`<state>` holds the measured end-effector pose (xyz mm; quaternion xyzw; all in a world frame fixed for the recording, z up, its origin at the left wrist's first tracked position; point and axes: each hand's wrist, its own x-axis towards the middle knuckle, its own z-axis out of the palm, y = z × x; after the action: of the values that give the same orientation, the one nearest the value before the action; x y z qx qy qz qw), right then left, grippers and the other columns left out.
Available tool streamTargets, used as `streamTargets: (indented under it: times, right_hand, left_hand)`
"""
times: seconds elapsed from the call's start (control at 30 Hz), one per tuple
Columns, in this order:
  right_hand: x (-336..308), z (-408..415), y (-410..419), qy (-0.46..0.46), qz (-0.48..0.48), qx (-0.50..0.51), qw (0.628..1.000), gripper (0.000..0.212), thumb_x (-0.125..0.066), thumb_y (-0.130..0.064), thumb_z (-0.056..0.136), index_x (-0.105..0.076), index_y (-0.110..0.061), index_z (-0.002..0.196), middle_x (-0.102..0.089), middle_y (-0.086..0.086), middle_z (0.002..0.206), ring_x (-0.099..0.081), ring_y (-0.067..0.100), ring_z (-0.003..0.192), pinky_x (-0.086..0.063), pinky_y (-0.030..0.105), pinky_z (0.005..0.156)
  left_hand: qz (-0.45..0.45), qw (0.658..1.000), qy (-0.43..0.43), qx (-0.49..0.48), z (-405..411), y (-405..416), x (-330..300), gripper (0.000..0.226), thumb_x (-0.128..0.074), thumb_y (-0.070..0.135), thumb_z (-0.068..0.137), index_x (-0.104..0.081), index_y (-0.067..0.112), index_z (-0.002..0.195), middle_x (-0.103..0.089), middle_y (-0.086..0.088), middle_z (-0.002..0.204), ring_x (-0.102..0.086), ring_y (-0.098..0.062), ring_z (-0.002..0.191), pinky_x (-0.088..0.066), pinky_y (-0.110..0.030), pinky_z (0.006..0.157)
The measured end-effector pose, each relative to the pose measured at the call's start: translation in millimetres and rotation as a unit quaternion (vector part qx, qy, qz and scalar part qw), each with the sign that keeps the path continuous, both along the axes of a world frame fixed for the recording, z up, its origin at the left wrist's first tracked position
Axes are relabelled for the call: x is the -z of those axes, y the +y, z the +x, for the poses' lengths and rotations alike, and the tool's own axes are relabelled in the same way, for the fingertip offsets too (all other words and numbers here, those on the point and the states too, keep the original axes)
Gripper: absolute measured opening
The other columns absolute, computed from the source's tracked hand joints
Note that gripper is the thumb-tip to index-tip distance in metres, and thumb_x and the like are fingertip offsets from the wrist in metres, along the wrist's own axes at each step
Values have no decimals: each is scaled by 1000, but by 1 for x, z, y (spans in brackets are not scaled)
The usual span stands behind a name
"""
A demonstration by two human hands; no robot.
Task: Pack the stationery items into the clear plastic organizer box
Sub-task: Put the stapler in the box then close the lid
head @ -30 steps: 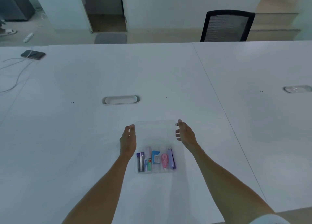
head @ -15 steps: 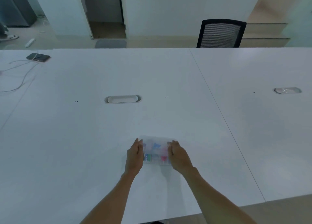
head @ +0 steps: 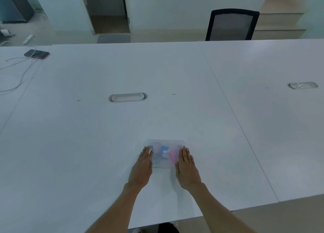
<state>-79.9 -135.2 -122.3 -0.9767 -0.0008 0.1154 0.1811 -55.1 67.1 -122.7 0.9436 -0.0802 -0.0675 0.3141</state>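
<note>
Clear plastic, now folded over itself: the organizer box (head: 164,153) lay shut on the white table (head: 105,145) close to the near edge, where a second earlier its lid had been spread open away from the person and five stationery items showed in a bare row. Half a second back both hands were bringing the lid down; at this moment the left hand (head: 142,167) and the right hand (head: 186,168) lay flat, fingers straight and together, palms down on the left and right ends of the lid, pressing rather than gripping anything. That suggested the packing itself was finished and only the latching remained, though whether the catch had snapped could not be told. Through the cloudy lid the contents blurred: a blue piece (head: 164,153) in the middle, a pink one (head: 173,156) to its right, and a greenish one (head: 156,160) to its left were clear, three in all, the rest hidden under the hands. Counted: one box, two hands, one chair (head: 231,24) across the table, one phone (head: 36,54) far left.
</note>
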Motion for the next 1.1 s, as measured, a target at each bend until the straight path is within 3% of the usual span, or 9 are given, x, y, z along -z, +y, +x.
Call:
streamTargets:
  times: [0.17, 0.3, 0.53, 0.73, 0.87, 0.97, 1.1]
  right_hand:
    - [5, -1, -3, 0, -18, -7, 1000, 76, 8, -41, 87, 5, -3, 153, 5, 10, 164, 5, 24, 152, 0, 34, 122]
    - [10, -3, 0, -14, -53, 1, 999, 69, -1, -35, 93, -5, 0, 153, -7, 16, 163, -7, 30, 151, -11, 41, 123]
    - [15, -4, 5, -17, -75, 8, 997, 64, -9, -29, 97, -18, 6, 150, -21, 22, 159, -20, 35, 148, -22, 43, 119]
    - [23, -3, 2, -14, -67, -1, 998, 63, -15, -29, 97, -22, 7, 148, -25, 25, 157, -25, 38, 146, -30, 47, 117]
    - [22, -3, 0, -16, -46, -8, 999, 66, -3, -35, 100, -16, 6, 150, -19, 24, 159, -20, 37, 147, -28, 46, 119]
    - [19, -3, -6, -18, -35, -31, 999, 68, -6, -44, 101, -1, -1, 153, -2, 16, 163, -2, 29, 151, -11, 40, 124]
    - [15, -1, -10, -37, -43, -54, 997, 70, -12, -49, 101, 6, -7, 154, 7, 11, 164, 9, 24, 151, 0, 35, 123]
  left_hand:
    - [9, 999, -39, 19, -2, 1, 13, 49, -33, 10, 101, -27, 7, 150, -15, 5, 159, -3, -5, 145, -16, -22, 119]
    - [3, 999, -45, 11, -5, -1, 20, 50, -33, 8, 101, -26, 8, 150, -17, 5, 159, -5, -4, 147, -6, -10, 115]
    - [8, 998, -62, 9, -9, -4, 34, 56, -35, -3, 97, -23, 6, 151, -20, -5, 161, -7, -12, 150, -27, -27, 118]
    - [7, 998, -64, -10, -15, -12, 37, 63, -43, -8, 93, -22, 3, 151, -19, -8, 162, -10, -19, 151, -32, -26, 111]
    - [22, 998, -63, -1, -15, -10, 36, 60, -40, -2, 95, -22, 7, 152, -18, -3, 162, -7, -13, 151, -40, -24, 109]
    - [51, 996, -69, 1, -11, -2, 29, 52, -26, 13, 99, -26, 13, 151, -21, 4, 162, -10, -8, 150, -42, -22, 108]
    - [118, 988, -90, 49, -7, 4, 26, 54, -22, 28, 101, -23, 10, 152, -19, -3, 162, -12, -16, 151, -17, -32, 121]
